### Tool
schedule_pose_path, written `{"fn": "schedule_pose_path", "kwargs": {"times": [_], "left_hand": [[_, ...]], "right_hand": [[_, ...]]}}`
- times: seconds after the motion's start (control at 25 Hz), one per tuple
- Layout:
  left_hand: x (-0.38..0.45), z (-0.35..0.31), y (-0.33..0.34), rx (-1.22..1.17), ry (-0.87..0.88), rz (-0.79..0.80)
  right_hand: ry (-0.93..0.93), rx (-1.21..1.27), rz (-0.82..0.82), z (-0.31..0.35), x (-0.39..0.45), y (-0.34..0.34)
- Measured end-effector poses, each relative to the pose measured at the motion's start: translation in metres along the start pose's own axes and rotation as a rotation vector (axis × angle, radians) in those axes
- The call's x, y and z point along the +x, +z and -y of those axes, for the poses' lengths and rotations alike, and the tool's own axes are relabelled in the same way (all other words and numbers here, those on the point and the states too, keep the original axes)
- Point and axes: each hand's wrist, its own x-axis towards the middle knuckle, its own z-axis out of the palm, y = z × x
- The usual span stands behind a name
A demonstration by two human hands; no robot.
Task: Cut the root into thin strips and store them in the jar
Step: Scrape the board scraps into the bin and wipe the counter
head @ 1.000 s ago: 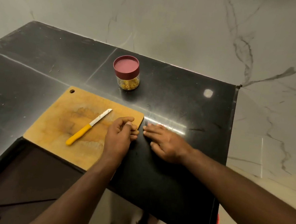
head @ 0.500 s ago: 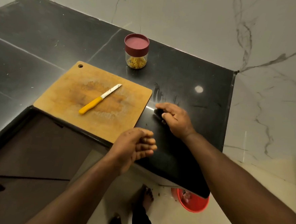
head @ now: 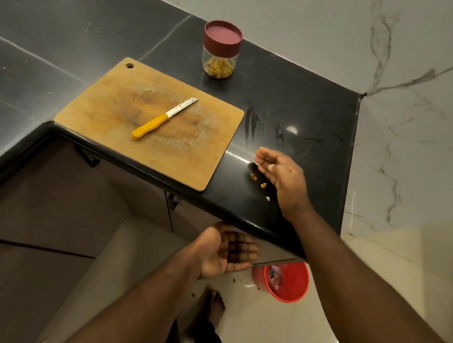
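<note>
Lidded jar (head: 221, 50) holding yellow strips, red bin (head: 287, 281) with scraps, both hands' fingers loosely curled, empty

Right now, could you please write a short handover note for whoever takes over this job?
Left hand: cupped palm-up just below the counter edge, holding nothing I can see.
Right hand: on the counter right of the board, fingers loosely curled beside a few yellow scraps; whether it pinches any, I cannot tell.
Jar: behind the board, lid on, strips inside.
Knife: lying on the board, untouched.
Done: cutting and storing look finished.
Left: probably sweep the scraps into the cupped hand and bin them; a red bucket stands on the floor below.
</note>
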Motion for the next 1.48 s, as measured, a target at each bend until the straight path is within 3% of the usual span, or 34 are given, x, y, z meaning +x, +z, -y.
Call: {"fn": "schedule_pose_path", "kwargs": {"times": [0.08, 0.2, 0.32, 0.44, 0.68, 0.84, 1.0, 1.24, 1.48], "left_hand": [[0.002, -0.005, 0.004, -0.035, 0.033, 0.024], [0.001, -0.008, 0.006, -0.082, 0.068, 0.042], [0.0, -0.007, 0.007, -0.083, 0.08, 0.049], [0.0, -0.007, 0.008, -0.104, 0.084, 0.067], [0.003, -0.005, 0.01, -0.154, 0.102, 0.117], [0.005, -0.005, 0.009, -0.163, 0.112, 0.125], [0.008, -0.004, 0.008, -0.179, 0.107, 0.111], [0.01, -0.003, 0.007, -0.143, 0.15, 0.114], [0.008, -0.002, 0.006, -0.129, 0.167, 0.107]], "right_hand": [[-0.042, -0.019, 0.053, -0.012, -0.021, 0.011], [-0.052, 0.221, 0.04, -0.012, -0.032, 0.011], [-0.063, 0.058, 0.029, 0.002, 0.0, 0.01], [-0.097, -0.102, 0.17, -0.003, 0.01, 0.012], [-0.041, 0.033, 0.304, -0.009, -0.045, 0.015], [0.03, 0.17, 0.227, -0.009, -0.059, 0.011], [-0.012, 0.098, 0.114, -0.007, -0.049, 0.0], [-0.053, 0.102, 0.147, -0.014, -0.089, 0.021], [-0.091, 0.053, 0.133, -0.008, -0.067, 0.025]]}}
